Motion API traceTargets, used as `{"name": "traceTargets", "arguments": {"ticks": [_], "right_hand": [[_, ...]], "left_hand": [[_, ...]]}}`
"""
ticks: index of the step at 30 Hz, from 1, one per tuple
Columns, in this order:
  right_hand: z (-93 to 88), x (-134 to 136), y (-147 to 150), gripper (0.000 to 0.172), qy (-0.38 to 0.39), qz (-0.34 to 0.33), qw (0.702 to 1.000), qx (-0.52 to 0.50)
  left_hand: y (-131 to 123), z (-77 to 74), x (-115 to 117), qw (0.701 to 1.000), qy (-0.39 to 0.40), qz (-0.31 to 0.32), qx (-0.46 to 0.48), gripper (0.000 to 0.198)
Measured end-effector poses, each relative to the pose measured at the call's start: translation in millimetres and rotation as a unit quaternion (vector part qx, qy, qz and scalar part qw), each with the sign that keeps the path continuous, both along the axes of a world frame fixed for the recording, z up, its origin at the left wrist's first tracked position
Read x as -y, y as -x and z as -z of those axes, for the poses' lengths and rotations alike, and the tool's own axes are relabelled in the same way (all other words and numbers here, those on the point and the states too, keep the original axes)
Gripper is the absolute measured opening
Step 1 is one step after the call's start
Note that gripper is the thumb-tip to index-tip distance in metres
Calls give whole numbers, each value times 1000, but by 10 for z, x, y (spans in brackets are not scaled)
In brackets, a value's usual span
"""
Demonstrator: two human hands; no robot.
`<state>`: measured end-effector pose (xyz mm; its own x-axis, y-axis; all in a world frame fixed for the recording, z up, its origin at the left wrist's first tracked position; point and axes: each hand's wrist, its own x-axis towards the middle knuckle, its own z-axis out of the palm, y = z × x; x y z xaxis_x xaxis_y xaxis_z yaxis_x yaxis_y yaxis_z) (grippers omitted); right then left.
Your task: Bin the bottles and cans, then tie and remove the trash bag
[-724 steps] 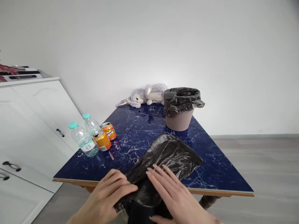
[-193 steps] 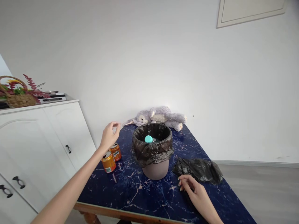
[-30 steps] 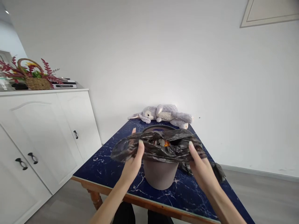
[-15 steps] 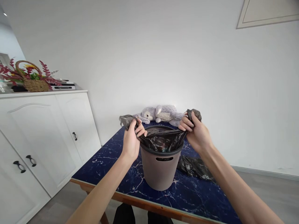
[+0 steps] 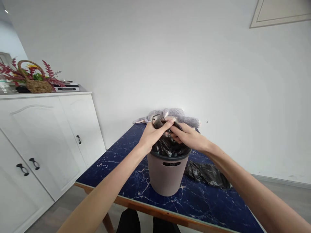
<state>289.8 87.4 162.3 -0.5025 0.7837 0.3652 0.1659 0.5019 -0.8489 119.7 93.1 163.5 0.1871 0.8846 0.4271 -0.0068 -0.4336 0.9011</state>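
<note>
A taupe bin [image 5: 167,178] with a dark rim and a handle slot stands upright on the blue marbled table [image 5: 107,168]. Inside it is a black plastic bag [image 5: 167,145], whose top is gathered up above the rim. My left hand [image 5: 155,131] grips the gathered plastic from the left, its thumb stretched across the top. From the right, my right hand [image 5: 186,134] is closed on the same bag, and the two hands meet over the bin. Another black plastic bag [image 5: 206,174] lies flat on the table to the right of the bin.
A grey plush toy [image 5: 179,115] lies at the table's far edge against the wall. On the left stands a white cabinet [image 5: 48,136] with black handles, topped by a wicker flower basket [image 5: 39,86]. The table has a wooden front edge.
My hands, previously apart at either side of the bin with a bunch of plastic in each, have come together above its middle. The bag's ends are now bunched between them.
</note>
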Motion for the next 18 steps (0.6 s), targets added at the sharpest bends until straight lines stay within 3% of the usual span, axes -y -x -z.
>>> {"name": "traceTargets", "arguments": {"ticks": [4,8,12,18], "right_hand": [[23,-7,-56,51,20,-6,1000,21],[69,-10,-170,43,38,-64,997,-35],[177,-23,-242,43,52,-94,990,-88],[246,-57,-122,47,119,-43,956,-263]], "left_hand": [[9,37,13,999,-10,-23,28,37],[25,77,-10,996,-26,-72,49,36],[38,101,-15,994,-31,-81,63,39],[155,53,58,997,-38,-41,56,45]]}}
